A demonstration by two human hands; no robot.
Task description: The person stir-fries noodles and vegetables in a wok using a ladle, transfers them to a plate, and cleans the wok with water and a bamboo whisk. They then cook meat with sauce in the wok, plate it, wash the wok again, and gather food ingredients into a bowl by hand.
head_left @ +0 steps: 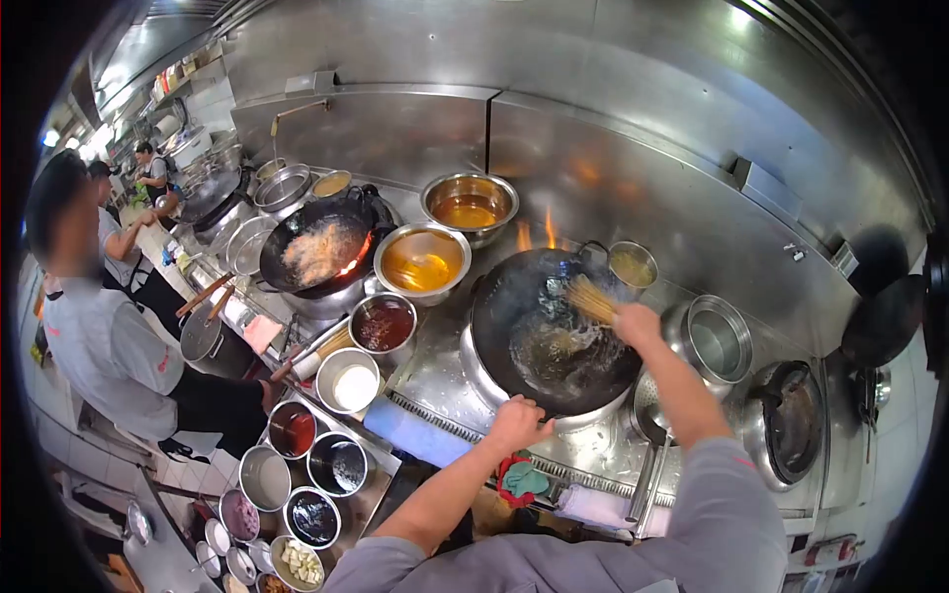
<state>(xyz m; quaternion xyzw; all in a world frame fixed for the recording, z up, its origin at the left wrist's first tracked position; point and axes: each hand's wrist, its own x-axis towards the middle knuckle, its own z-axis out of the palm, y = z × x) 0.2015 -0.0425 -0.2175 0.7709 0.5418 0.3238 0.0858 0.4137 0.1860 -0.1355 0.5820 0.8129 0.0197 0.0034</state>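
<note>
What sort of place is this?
Most likely a restaurant or other commercial kitchen: a large black wok with flames rising behind its rim, a long stainless steel backsplash, and a co-worker standing beside the same cooking line.

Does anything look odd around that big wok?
Yes: flames lick up behind the wok, above its far rim. They look alarming out in the open, though that may be normal here.

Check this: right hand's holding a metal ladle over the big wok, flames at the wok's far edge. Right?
Not a ladle: in the head view, the right hand holds a straw-coloured brush over the big wok, flames at its far edge.
</note>
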